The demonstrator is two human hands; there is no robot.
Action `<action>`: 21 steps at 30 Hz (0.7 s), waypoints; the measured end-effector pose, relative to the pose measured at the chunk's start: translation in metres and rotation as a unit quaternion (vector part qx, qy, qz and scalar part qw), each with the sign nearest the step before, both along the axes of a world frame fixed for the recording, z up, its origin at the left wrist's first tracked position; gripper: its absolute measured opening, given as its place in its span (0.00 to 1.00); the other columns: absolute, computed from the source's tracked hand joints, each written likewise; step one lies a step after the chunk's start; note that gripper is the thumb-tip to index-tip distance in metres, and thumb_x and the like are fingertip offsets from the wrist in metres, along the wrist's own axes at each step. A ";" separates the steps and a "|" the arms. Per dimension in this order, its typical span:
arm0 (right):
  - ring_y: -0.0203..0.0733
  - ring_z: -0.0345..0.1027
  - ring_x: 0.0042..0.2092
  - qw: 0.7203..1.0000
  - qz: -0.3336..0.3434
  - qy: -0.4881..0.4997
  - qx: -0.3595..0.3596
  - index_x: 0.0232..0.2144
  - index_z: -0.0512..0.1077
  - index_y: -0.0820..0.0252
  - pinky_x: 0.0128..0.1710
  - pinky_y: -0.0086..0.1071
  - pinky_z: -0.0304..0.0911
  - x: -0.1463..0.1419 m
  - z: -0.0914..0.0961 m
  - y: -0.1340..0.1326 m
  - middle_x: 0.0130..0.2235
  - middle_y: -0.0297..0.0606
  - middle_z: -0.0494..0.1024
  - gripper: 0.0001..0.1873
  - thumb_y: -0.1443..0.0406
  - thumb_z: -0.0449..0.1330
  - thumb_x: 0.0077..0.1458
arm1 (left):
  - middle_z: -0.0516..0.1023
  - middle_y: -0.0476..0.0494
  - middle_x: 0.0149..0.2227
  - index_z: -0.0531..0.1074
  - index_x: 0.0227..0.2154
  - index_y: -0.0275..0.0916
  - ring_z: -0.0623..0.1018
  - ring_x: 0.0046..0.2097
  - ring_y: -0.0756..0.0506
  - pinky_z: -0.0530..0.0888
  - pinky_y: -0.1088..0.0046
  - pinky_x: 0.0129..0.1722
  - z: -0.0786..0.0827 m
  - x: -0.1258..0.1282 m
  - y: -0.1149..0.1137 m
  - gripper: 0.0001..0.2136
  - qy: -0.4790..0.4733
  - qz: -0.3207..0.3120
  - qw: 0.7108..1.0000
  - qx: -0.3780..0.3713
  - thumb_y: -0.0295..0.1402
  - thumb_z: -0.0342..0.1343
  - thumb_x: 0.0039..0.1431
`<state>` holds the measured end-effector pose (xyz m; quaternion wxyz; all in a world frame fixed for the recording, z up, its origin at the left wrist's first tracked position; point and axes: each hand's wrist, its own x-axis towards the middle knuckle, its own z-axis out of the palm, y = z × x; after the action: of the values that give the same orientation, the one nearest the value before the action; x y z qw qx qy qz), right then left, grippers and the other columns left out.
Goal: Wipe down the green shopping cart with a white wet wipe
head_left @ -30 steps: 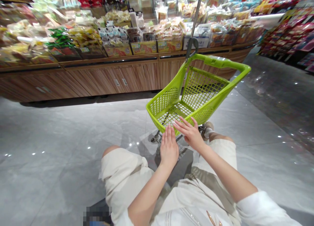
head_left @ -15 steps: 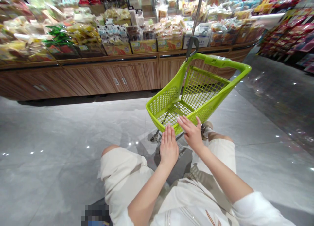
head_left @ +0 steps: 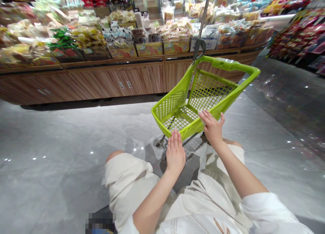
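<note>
A lime-green shopping cart (head_left: 189, 132) with a lattice basket stands in front of my knees, and nothing lies in its basket. My left hand (head_left: 175, 152) is at the cart's near left corner, its fingers straight, side by side and pointing away from me; it holds nothing. Over the cart's near side rim is my right hand (head_left: 212, 125), fingers stretched out and thumb spread apart, also holding nothing. Whether either hand touches the rim, I cannot tell. A grey pole with a hook-like holder (head_left: 199, 46) rises behind the cart's far side.
A long wood-fronted display counter (head_left: 142, 78) runs across the back, piled with packaged foods (head_left: 118, 36). More packets hang on a rack (head_left: 296, 34) at the right. Grey tiled floor (head_left: 63, 135) lies between me and the counter. A pixelated dark item (head_left: 100, 224) is at the bottom left.
My right hand has moved right and slightly away from me along the cart's near side, apart from my left hand. The left hand and the cart have stayed nearly still.
</note>
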<state>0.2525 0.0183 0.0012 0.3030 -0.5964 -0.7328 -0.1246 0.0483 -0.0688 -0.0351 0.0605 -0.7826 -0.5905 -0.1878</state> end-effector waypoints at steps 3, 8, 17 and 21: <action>0.43 0.61 0.64 0.997 0.068 -0.003 -0.019 0.62 0.64 0.50 0.68 0.54 0.28 -0.042 -0.006 -0.027 0.63 0.37 0.69 0.40 0.78 0.48 0.47 | 0.42 0.27 0.72 0.42 0.69 0.22 0.43 0.73 0.37 0.57 0.57 0.69 -0.001 0.001 0.000 0.37 0.005 0.007 1.000 -0.001 0.28 0.51 0.60; 0.40 0.59 0.65 0.977 0.207 -0.035 -0.041 0.63 0.62 0.49 0.69 0.51 0.24 -0.067 -0.007 -0.049 0.64 0.36 0.67 0.40 0.79 0.47 0.49 | 0.45 0.30 0.72 0.44 0.68 0.23 0.45 0.73 0.38 0.55 0.58 0.70 -0.001 -0.001 0.000 0.36 0.018 0.009 1.000 0.002 0.26 0.50 0.59; 0.49 0.56 0.67 0.999 0.029 0.007 -0.015 0.60 0.66 0.46 0.65 0.63 0.29 0.020 0.006 0.004 0.62 0.35 0.71 0.39 0.78 0.50 0.47 | 0.42 0.29 0.72 0.41 0.69 0.24 0.44 0.73 0.37 0.56 0.57 0.69 0.001 -0.003 0.000 0.38 0.007 -0.007 1.000 0.001 0.29 0.51 0.60; 0.46 0.55 0.68 0.999 0.046 0.009 -0.011 0.62 0.63 0.49 0.67 0.60 0.24 -0.020 -0.003 -0.016 0.63 0.36 0.69 0.41 0.78 0.49 0.47 | 0.41 0.28 0.72 0.40 0.69 0.24 0.43 0.73 0.37 0.56 0.56 0.69 0.001 -0.001 -0.001 0.39 -0.003 -0.003 1.000 -0.003 0.29 0.51 0.60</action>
<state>0.2329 0.0019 -0.0017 0.3083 -0.5662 -0.7583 -0.0965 0.0475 -0.0694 -0.0343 0.0563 -0.7838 -0.5889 -0.1887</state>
